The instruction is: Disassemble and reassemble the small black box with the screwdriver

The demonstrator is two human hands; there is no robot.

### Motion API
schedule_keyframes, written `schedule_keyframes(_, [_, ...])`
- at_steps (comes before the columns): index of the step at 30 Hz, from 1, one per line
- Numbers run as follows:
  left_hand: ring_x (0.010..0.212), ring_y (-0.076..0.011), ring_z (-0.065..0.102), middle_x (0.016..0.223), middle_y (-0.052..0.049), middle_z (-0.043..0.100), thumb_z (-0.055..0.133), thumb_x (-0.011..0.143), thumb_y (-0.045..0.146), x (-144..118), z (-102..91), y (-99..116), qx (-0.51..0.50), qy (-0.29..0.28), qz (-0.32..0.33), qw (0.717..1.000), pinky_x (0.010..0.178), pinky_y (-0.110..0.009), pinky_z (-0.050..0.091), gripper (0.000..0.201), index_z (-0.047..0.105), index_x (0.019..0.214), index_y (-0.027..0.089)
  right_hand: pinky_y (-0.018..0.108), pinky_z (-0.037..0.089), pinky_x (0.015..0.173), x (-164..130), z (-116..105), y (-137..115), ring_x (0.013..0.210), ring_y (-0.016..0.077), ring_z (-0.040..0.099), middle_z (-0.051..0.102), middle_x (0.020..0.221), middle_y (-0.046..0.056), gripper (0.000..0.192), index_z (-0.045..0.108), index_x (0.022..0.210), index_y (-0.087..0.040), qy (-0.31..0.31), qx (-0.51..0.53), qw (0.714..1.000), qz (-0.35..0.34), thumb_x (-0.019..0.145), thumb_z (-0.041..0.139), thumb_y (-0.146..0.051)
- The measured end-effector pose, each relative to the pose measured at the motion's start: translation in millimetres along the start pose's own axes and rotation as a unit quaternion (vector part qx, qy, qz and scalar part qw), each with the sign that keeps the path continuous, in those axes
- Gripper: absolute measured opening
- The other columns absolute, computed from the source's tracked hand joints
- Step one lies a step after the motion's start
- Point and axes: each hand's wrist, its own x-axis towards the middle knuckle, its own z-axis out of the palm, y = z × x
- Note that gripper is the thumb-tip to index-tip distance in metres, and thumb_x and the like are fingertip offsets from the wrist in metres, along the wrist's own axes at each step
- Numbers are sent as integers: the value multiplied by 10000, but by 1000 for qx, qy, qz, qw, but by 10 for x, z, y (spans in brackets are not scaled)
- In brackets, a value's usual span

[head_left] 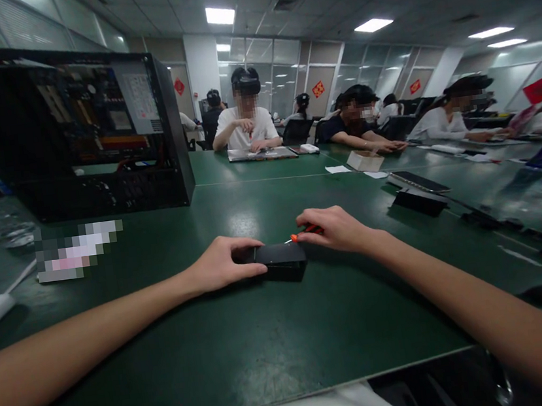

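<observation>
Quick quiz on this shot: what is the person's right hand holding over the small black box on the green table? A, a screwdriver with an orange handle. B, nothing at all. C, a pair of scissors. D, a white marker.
A: the right hand grips an orange-handled screwdriver with its tip at the black box, which the left hand steadies.
</observation>
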Motion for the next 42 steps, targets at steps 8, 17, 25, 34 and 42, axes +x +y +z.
schedule_keyframes(8, [799,-206,662,895,-47,729,779,809,469,39,26,-42,-2,22,-10,1000,720,-291,500,544,728,1234,134,266,391,657,21,-29,20,714,160,637,722,821,79,481,709,938,-161,-76,25,996,-28,1050,406,-516])
schedule_keyframes(17, [885,-239,709,990,-73,767,776,820,423,37,37,-36,-4,39,-2,999,798,-324,535,486,728,1213,142,274,351,627,-15,-73,52,678,184,600,695,858,81,345,588,985,-172,-96,-13,995,40,965,550,-514])
schedule_keyframes(25, [840,-221,708,961,-65,767,775,827,412,25,37,-22,8,44,5,999,764,-304,534,459,735,1194,139,270,334,605,-6,-117,44,646,181,576,663,810,69,354,554,940,-188,-99,-14,994,42,944,555,-541])
schedule_keyframes(34, [822,-214,708,964,-59,771,776,825,413,33,41,-35,13,49,11,999,748,-295,532,460,738,1195,144,275,374,643,-10,18,-24,724,197,652,726,874,92,312,614,1121,-158,-97,-14,995,16,1001,471,-408])
schedule_keyframes(42, [891,-251,719,1020,-94,776,770,823,450,40,46,-75,-19,56,-7,998,798,-340,544,530,720,1237,124,272,439,704,3,145,-24,759,179,671,751,930,102,336,679,1131,-146,-89,51,995,-13,1024,430,-344])
